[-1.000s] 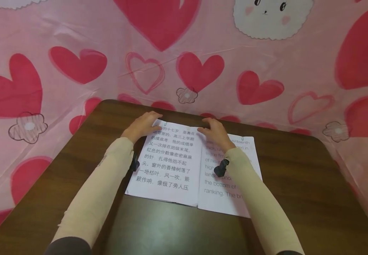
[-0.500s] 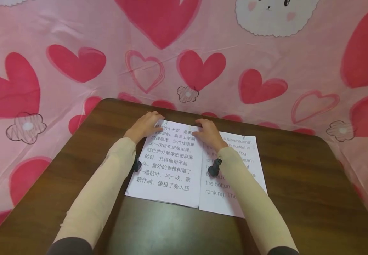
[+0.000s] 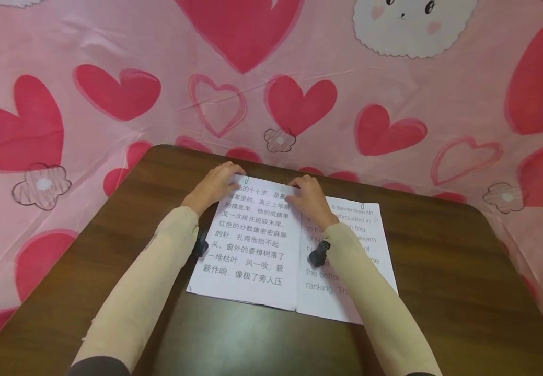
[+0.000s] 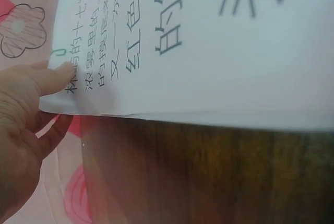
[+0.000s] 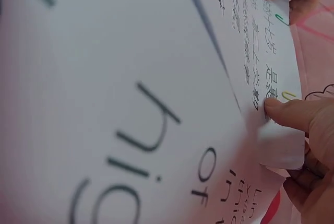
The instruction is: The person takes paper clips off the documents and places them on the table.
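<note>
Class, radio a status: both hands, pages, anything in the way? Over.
Left hand pinches Chinese page at top left corner. Right hand pinches it at top right. Right sleeve hides part of English page.

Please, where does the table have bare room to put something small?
The table is bare right of the English page and right sleeve, left of the left sleeve, and between both sleeves, nearer than the pages. Crowded: the Chinese page's far edge, held by the left grip and right grip.

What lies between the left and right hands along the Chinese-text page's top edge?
The right wrist view shows a green clip near the left hand, then a yellow clip close to the right hand, both on the Chinese-text page.
</note>
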`<action>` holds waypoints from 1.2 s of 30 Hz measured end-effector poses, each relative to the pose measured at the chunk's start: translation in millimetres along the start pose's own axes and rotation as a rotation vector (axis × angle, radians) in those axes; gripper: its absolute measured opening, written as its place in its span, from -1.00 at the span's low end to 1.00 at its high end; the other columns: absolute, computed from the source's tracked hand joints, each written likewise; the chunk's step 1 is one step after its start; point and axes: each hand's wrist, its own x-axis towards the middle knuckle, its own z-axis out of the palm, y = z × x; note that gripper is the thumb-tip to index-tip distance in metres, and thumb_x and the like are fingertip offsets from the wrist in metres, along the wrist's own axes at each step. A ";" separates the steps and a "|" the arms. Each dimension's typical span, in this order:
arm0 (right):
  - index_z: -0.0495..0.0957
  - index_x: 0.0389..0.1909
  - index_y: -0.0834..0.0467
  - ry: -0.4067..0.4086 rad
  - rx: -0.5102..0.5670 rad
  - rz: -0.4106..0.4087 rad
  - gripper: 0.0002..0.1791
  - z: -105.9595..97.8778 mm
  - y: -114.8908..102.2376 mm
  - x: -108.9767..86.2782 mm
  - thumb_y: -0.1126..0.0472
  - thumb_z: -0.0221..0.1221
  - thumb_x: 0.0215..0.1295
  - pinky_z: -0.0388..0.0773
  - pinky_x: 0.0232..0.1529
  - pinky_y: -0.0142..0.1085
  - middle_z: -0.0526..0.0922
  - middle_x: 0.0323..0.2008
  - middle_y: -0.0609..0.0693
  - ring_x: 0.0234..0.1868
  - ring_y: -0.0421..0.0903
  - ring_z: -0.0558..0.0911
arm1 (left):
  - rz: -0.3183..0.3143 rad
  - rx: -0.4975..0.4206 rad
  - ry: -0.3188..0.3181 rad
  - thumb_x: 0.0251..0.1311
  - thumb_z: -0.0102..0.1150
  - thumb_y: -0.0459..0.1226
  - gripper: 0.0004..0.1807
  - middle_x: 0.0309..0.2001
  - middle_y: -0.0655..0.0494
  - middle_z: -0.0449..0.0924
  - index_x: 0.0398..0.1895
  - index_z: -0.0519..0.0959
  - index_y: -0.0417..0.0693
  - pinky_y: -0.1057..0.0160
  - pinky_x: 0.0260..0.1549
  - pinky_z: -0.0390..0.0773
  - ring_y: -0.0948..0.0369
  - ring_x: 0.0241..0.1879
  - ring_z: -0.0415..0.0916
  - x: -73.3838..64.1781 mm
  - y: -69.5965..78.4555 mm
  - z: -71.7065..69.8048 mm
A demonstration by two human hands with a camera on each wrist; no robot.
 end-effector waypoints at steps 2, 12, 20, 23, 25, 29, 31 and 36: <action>0.59 0.09 0.18 0.008 0.014 0.001 -0.62 -0.5 -1.0 -2.4 0.15 0.32 0.30 0.34 0.39 -0.05 0.56 0.08 0.13 0.20 0.08 0.43 | 0.012 -0.010 0.015 0.32 0.24 -0.32 -0.58 0.23 -0.09 0.52 0.24 0.51 -0.09 -0.07 0.37 0.37 -0.04 0.19 0.40 -0.8 0.2 0.3; 0.54 0.19 0.11 0.020 0.112 -0.022 -0.60 -0.8 -9.5 -5.5 0.11 0.25 0.38 0.34 0.43 -0.03 0.62 0.18 0.08 0.22 0.05 0.51 | 0.091 -0.120 0.114 0.31 0.22 -0.41 -0.62 0.18 -0.10 0.61 0.18 0.54 -0.09 -0.01 0.27 0.50 -0.01 0.07 0.54 -6.2 0.3 3.4; 0.55 0.07 0.14 0.027 0.183 -0.024 -0.72 1.8 -13.0 -5.2 0.17 0.23 0.40 0.36 0.42 -0.07 0.66 0.11 0.10 0.22 0.03 0.56 | 0.105 -0.149 0.162 0.29 0.24 -0.41 -0.66 0.14 -0.08 0.63 0.11 0.51 -0.04 -0.01 0.22 0.52 -0.02 0.02 0.54 -7.6 -0.4 4.1; 0.53 0.05 0.13 0.024 0.190 -0.020 -0.74 2.5 -13.6 -5.5 0.18 0.22 0.40 0.35 0.43 -0.06 0.65 0.10 0.10 0.20 0.04 0.56 | 0.109 -0.165 0.174 0.29 0.23 -0.42 -0.66 0.12 -0.08 0.63 0.10 0.50 -0.05 -0.01 0.20 0.54 -0.03 0.00 0.55 -8.1 -0.1 4.5; 0.53 0.05 0.12 0.024 0.197 -0.017 -0.75 2.4 -14.1 -5.7 0.19 0.21 0.40 0.33 0.44 -0.04 0.65 0.12 0.10 0.21 0.04 0.55 | 0.106 -0.175 0.175 0.30 0.23 -0.42 -0.67 0.12 -0.08 0.63 0.10 0.50 -0.06 -0.01 0.21 0.54 -0.03 0.01 0.54 -8.7 0.3 4.7; 0.54 0.04 0.10 0.039 0.216 -0.010 -0.75 2.2 -15.1 -6.0 0.19 0.21 0.39 0.32 0.46 -0.03 0.64 0.14 0.09 0.24 0.05 0.55 | 0.098 -0.194 0.173 0.31 0.21 -0.42 -0.69 0.12 -0.09 0.62 0.08 0.51 -0.05 -0.04 0.24 0.52 -0.04 0.04 0.53 -10.5 0.6 4.9; 0.54 0.03 0.10 0.050 0.226 -0.002 -0.76 2.8 -14.9 -6.0 0.19 0.21 0.39 0.33 0.45 -0.04 0.64 0.14 0.08 0.25 0.05 0.55 | 0.099 -0.201 0.172 0.31 0.20 -0.43 -0.70 0.12 -0.09 0.62 0.07 0.52 -0.04 -0.06 0.27 0.49 -0.05 0.05 0.52 -11.0 0.2 5.2; 0.55 0.01 0.09 0.078 0.254 0.007 -0.77 6.1 -14.0 -6.1 0.19 0.22 0.37 0.34 0.44 -0.06 0.66 0.12 0.08 0.25 0.05 0.56 | 0.094 -0.206 0.173 0.31 0.21 -0.42 -0.72 0.12 -0.09 0.63 0.04 0.52 -0.02 -0.06 0.26 0.49 -0.04 0.05 0.53 -11.4 -0.9 6.2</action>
